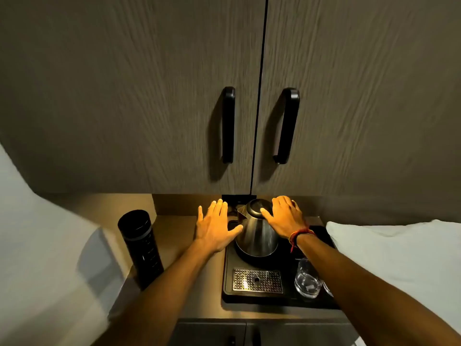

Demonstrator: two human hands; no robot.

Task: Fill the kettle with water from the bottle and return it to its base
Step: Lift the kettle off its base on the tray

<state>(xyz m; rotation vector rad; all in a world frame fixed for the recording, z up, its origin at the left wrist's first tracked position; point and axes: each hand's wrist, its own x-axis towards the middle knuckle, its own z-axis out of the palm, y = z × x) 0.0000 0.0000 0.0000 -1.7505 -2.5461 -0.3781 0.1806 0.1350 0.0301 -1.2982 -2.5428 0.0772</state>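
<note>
My forearms reach in from below toward the kettle [257,233], which stands upright on its base [252,255] on the black tray [227,278]. My left hand [215,227] hovers just left of the kettle, fingers spread, thumb near its wall, gripping nothing. My right hand [284,218] lies over the kettle's right shoulder, fingers apart, thumb on the lid, probably to find the handle hidden beneath it. The bottle [141,247] waits well left of the kettle, a glass [306,280] on the tray nearer me

Black tray [228,278], glass [307,280], cupboard handles [228,124]
</note>
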